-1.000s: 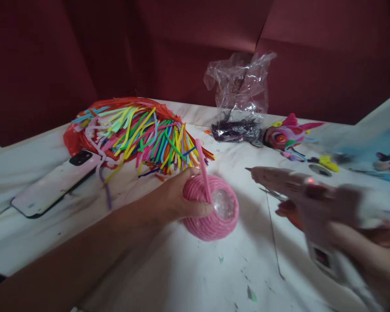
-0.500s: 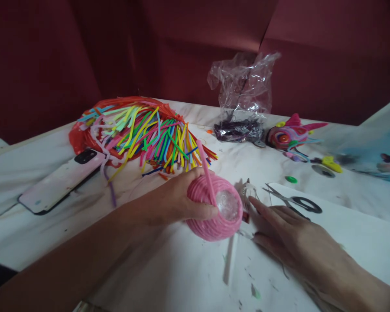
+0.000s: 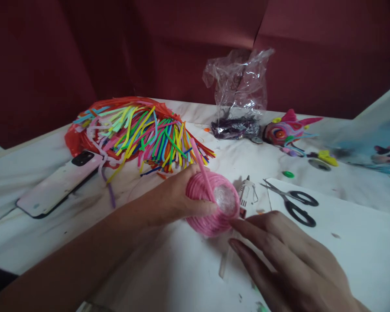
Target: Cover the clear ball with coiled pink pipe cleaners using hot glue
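A person's left hand (image 3: 175,195) pinches a pink ball (image 3: 214,224) between thumb and fingers, seemingly to steady it with its clear end (image 3: 225,200) exposed, as the right hand (image 3: 292,255), thumb and forefinger spread, hovers at its lower edge, a glue gun (image 3: 246,195) just beyond, likely for easy reach.

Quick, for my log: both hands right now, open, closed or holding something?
Left hand: closed, holding the pink wound ball.
Right hand: open, nothing visibly held, right by the ball; contact unclear.
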### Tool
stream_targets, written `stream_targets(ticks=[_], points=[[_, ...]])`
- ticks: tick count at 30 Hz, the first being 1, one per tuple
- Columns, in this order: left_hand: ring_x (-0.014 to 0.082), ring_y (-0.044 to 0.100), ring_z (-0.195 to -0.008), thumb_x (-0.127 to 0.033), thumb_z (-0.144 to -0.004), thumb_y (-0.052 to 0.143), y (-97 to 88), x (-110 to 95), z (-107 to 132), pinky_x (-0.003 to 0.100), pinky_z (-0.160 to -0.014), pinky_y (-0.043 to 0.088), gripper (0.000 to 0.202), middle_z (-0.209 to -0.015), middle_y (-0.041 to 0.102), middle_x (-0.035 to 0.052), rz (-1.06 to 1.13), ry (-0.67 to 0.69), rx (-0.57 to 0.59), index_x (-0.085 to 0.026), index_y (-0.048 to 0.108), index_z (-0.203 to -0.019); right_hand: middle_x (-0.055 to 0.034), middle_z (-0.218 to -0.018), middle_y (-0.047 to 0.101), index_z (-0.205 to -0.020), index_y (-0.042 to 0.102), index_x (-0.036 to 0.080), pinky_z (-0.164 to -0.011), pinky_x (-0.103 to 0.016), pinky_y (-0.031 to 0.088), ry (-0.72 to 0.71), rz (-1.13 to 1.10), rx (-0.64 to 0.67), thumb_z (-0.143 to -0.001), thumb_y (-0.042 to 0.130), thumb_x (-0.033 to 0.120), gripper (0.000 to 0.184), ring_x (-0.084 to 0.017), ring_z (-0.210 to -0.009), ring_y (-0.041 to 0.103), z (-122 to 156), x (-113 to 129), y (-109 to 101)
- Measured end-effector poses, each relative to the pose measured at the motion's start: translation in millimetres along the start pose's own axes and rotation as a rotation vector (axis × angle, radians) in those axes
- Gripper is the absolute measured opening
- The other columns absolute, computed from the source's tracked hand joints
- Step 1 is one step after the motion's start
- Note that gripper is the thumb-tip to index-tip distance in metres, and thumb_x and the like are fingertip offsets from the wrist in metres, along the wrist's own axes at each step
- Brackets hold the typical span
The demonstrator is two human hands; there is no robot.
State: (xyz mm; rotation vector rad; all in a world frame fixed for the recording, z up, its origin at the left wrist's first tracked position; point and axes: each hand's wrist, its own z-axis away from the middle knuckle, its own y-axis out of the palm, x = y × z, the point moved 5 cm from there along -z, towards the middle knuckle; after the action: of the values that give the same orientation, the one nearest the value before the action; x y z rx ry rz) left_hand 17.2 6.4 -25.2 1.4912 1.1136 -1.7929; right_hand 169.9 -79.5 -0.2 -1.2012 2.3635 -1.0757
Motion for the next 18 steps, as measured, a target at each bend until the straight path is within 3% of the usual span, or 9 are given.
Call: stream_targets(ticks=[5, 11, 18], points=[[0.0286, 0.056, -0.101, -0.038, -0.063, 0.073, -0.2, 0.7, 0.3, 0.036, -0.078, 0.048, 0.050, -0.103, 0.060, 0.0047, -0.054, -0.006, -0.055, -0.019, 0.051, -0.103, -0.0082, -0.081, 0.054, -0.106, 0.057, 0.006, -0.058, -0.025, 0.045, 0.068, -0.049, -0.012, -0.093, 0.050, 0.011, 0.015, -0.014, -0.071, 0.050, 2.8, -4.8, 11.7], [0.0275, 0.058, -0.094, -0.038, -0.063, 0.073, 1.3, -1.2, 1.2, 0.034, -0.070, 0.049, 0.049, -0.095, 0.060, 0.0041, -0.037, -0.028, -0.043, -0.020, 0.049, -0.101, -0.0085, -0.084, 0.054, -0.106, 0.056, 0.004, -0.061, -0.024, 0.044, 0.047, -0.079, -0.035, -0.093, 0.049, 0.009, 0.015, -0.014, -0.074, 0.049, 6.4, -1.7, 17.2], [0.0279, 0.060, -0.099, -0.040, -0.065, 0.074, 4.2, -2.3, 0.3, 0.040, -0.084, 0.049, 0.056, -0.103, 0.064, 0.0075, 0.063, 0.001, -0.009, -0.017, 0.051, -0.110, -0.0118, -0.085, 0.054, -0.104, 0.058, -0.001, -0.060, -0.027, 0.043, 0.001, -0.053, -0.037, -0.090, 0.051, 0.005, 0.016, -0.016, -0.075, 0.048, 9.1, -0.4, 18.2]])
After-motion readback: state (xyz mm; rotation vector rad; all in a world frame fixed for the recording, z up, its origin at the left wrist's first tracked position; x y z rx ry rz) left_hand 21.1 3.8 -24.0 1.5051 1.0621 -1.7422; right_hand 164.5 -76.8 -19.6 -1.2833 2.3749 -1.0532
